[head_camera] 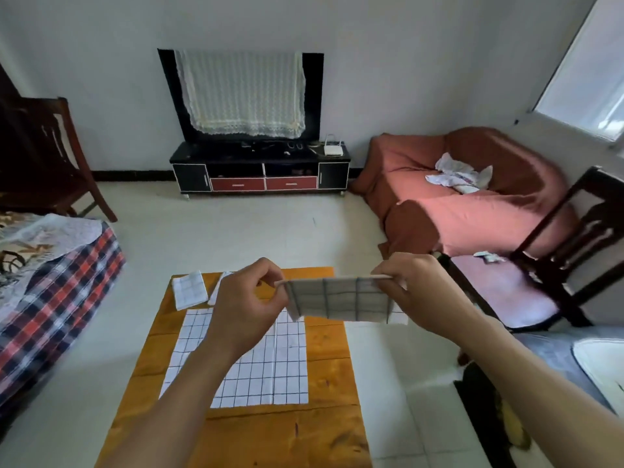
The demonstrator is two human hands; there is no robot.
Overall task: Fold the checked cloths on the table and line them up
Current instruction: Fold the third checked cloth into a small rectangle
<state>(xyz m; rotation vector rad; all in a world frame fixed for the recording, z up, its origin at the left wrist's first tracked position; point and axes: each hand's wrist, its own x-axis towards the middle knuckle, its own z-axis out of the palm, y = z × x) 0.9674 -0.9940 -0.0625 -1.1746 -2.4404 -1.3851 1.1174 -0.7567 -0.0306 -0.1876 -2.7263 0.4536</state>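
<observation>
left hand, right hand pinch folded cloth aloft | flat cloth on table

Orange wooden table: flat checked cloth, two folded cloths at far-left edge.

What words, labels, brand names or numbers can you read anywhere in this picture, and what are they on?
None can be read. The held checked cloth, the flat cloth and the folded cloth on the table carry only grid lines. The white box on the TV stand shows no readable marking.
</observation>
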